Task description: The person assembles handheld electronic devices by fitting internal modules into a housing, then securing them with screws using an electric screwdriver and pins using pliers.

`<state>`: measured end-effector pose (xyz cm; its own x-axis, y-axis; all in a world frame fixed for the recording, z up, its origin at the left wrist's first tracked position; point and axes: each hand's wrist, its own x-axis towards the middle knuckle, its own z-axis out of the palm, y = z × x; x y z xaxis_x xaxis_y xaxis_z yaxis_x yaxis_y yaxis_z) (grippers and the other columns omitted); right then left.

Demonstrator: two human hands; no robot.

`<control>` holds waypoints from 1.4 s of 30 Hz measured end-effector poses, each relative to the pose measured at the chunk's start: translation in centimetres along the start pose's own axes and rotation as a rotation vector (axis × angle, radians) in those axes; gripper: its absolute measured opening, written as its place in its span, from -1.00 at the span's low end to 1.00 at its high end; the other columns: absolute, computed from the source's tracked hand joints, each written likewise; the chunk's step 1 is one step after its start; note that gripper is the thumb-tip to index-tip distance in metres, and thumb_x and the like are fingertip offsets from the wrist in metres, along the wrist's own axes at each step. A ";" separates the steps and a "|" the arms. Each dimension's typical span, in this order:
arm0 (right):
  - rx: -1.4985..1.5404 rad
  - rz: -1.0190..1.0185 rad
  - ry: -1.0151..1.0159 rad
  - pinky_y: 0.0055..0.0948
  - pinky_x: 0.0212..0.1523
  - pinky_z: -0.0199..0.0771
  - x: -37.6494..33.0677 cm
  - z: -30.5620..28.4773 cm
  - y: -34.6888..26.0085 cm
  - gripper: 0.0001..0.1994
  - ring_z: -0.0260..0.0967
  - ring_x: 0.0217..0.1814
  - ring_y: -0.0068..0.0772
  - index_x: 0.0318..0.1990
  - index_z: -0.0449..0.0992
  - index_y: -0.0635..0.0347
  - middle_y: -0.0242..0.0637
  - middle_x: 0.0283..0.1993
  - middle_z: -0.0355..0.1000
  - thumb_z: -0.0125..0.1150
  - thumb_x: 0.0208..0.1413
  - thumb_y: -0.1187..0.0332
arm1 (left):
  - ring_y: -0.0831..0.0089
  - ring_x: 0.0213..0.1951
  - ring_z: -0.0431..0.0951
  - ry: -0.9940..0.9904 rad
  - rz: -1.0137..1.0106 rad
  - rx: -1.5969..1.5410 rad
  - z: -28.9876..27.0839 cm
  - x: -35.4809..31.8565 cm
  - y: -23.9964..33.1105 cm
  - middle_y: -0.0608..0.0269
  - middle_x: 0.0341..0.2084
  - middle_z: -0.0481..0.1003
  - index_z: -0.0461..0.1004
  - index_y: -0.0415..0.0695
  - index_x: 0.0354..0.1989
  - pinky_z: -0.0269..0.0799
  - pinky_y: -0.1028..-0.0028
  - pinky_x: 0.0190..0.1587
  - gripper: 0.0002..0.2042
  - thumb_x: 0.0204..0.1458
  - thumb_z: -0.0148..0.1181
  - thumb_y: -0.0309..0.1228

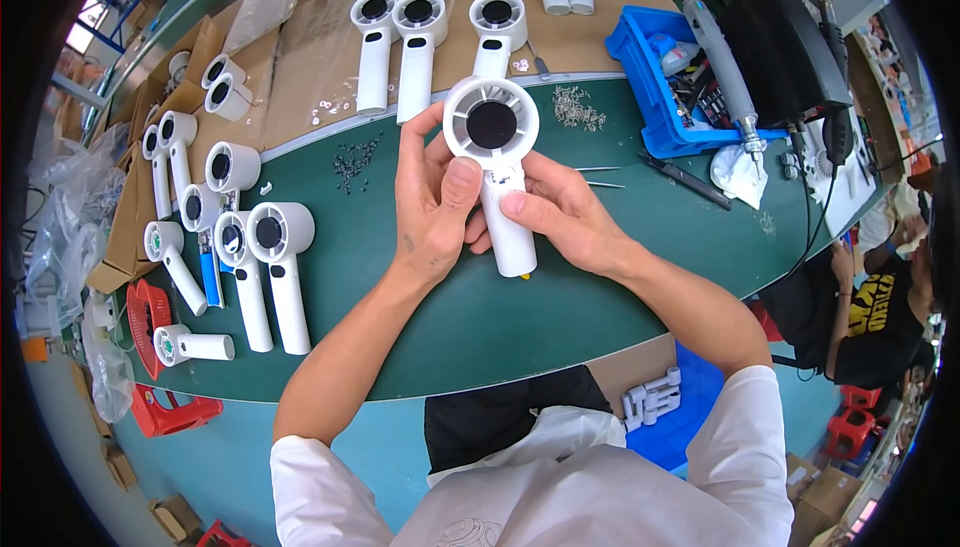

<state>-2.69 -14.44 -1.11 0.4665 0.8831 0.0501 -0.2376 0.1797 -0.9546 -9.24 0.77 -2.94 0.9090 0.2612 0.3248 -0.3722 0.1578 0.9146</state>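
Note:
A white handheld fan (514, 242) with a round head and a black hub is held upright over the green table between both hands. My left hand (432, 202) is closed on it from the left, its thumb against the lower edge of the round head. From the right, my right hand (568, 215) grips the handle, with the thumb lying across its upper part. A small opening shows at the neck, where the handle meets the head. Most fingers of both hands are hidden behind the fan.
Several white fans (286, 292) lie at the left, with more at the back (374, 72). Small dark screws (353, 162) and silver screws (577, 110) are heaped on the green table (400, 347). A blue bin (650, 97), an electric screwdriver (722, 67) and tweezers (605, 184) are at the right.

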 end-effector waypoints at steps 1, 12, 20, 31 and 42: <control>0.003 0.003 0.001 -0.34 -0.11 0.54 0.0 0.0 0.0 -0.58 0.53 -0.18 -0.27 0.16 0.21 0.35 -0.06 -0.17 0.48 0.00 0.25 0.26 | 0.44 -0.08 0.45 -0.004 -0.006 -0.005 0.0 0.0 0.0 -0.02 -0.02 0.39 0.00 -0.26 0.23 0.42 0.48 -0.10 -0.36 0.17 0.10 -0.09; 0.001 -0.012 -0.004 -0.34 -0.11 0.55 0.0 -0.1 0.1 -0.58 0.53 -0.19 -0.27 0.15 0.21 0.35 -0.06 -0.18 0.48 0.00 0.25 0.25 | 0.42 -0.06 0.45 0.002 0.016 0.018 0.1 0.1 0.0 -0.02 -0.01 0.38 0.01 -0.26 0.23 0.41 0.46 -0.07 -0.36 0.17 0.09 -0.09; 0.008 -0.001 -0.002 -0.34 -0.14 0.56 0.0 -0.1 0.2 -0.58 0.53 -0.19 -0.28 0.16 0.21 0.34 -0.06 -0.18 0.48 0.00 0.25 0.26 | 0.41 -0.05 0.44 0.000 -0.002 0.010 0.0 0.0 0.1 -0.03 -0.01 0.38 0.00 -0.26 0.23 0.41 0.46 -0.07 -0.36 0.17 0.08 -0.08; 0.022 0.004 -0.005 -0.35 -0.17 0.56 0.1 -0.1 0.1 -0.57 0.52 -0.21 -0.29 0.16 0.21 0.34 -0.07 -0.18 0.47 0.01 0.24 0.26 | 0.41 -0.06 0.44 0.008 0.001 0.022 -0.1 0.0 -0.1 -0.03 0.00 0.37 -0.02 -0.27 0.24 0.41 0.47 -0.07 -0.34 0.17 0.09 -0.07; 0.021 0.003 0.088 -0.46 -0.34 0.55 0.0 0.2 0.5 -0.68 0.47 -0.36 -0.49 0.06 0.28 0.33 -0.20 -0.20 0.47 0.11 0.18 0.45 | 0.52 -0.22 0.47 -0.029 -0.053 -0.017 -0.1 0.0 -0.2 0.03 -0.04 0.39 -0.02 -0.23 0.24 0.40 0.64 -0.39 -0.38 0.18 0.10 -0.15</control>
<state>-2.94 -14.26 -1.56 0.5389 0.8421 0.0202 -0.2568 0.1871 -0.9482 -9.18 0.84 -3.10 0.9323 0.2247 0.2835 -0.3268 0.1871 0.9264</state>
